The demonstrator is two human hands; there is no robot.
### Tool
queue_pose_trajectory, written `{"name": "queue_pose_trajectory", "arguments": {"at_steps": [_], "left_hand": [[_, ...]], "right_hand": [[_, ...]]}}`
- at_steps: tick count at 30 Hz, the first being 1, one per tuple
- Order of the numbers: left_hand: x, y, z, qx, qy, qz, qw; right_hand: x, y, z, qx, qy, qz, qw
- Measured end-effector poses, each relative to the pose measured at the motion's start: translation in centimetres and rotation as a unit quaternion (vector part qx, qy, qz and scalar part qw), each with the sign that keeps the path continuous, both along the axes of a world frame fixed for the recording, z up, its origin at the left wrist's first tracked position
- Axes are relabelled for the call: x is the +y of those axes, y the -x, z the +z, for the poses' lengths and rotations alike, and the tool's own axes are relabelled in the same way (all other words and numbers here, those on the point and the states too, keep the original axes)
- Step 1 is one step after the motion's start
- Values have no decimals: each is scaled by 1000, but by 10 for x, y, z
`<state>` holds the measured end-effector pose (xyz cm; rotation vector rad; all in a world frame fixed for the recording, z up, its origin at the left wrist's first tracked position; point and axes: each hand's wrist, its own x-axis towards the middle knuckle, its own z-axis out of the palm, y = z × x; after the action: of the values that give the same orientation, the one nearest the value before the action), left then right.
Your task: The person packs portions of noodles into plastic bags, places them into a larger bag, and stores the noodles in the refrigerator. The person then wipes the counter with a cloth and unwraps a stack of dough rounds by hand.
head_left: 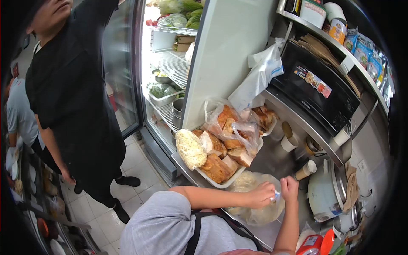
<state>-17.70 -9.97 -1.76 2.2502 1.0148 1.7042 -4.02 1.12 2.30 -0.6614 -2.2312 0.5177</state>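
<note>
My left hand (261, 195) is closed round the gathered neck of a clear plastic bag (259, 216). Close beside it, my right hand (290, 188) is also closed, pinching the bag's top. Pale contents show through the plastic, too blurred to name. The bag rests on the steel counter. Just beyond it stands a white tray (225, 185) heaped with browned chunks of roast meat (216, 168). On the tray's left edge lies a tied bag of pale, stringy food (191, 148). More meat sits in an opened clear bag (227, 117) on top.
A person in black (76, 93) stands at left by the fridge's glass door (121, 63). Fridge shelves (170, 63) hold vegetables. A black microwave (314, 87) sits above the counter. Paper cups (306, 170), a large pot (325, 195) and a red-lidded container (310, 245) are at right.
</note>
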Motion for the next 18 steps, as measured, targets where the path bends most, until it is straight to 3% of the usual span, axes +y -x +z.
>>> {"name": "queue_pose_trajectory", "arguments": {"at_steps": [1,4,6,9,10,11,12,13,15,16,17,18], "left_hand": [[-7,-1,-7,-6,26,3,1000],[-31,17,-21,-2,79,24,997],[-54,41,-56,134,134,45,981],[-76,53,-78,46,171,6,984],[-71,55,-75,54,249,35,966],[-64,57,-68,64,331,53,940],[-53,65,-56,29,278,40,959],[-36,67,-54,-39,315,5,948],[-20,68,6,-21,336,2,942],[0,61,9,-45,319,-25,946],[-2,54,48,45,238,24,970],[6,44,58,73,210,24,975]], "right_hand": [[4,0,0,-23,-116,-42,992],[38,-17,-19,-77,-66,-166,981],[55,-36,-62,-130,-92,-216,963],[61,-39,-76,-134,-109,-222,960],[57,-36,-65,-119,-98,-219,964],[48,-41,-53,-110,-80,-224,965],[42,-39,-33,-69,-98,-205,971],[31,-38,-11,-76,-79,-182,977],[-11,-24,32,-95,-116,-110,983],[-30,-15,48,-118,-116,-60,984],[-50,-9,65,-205,-62,-74,974],[-57,-4,66,-190,-68,-43,978]]}}
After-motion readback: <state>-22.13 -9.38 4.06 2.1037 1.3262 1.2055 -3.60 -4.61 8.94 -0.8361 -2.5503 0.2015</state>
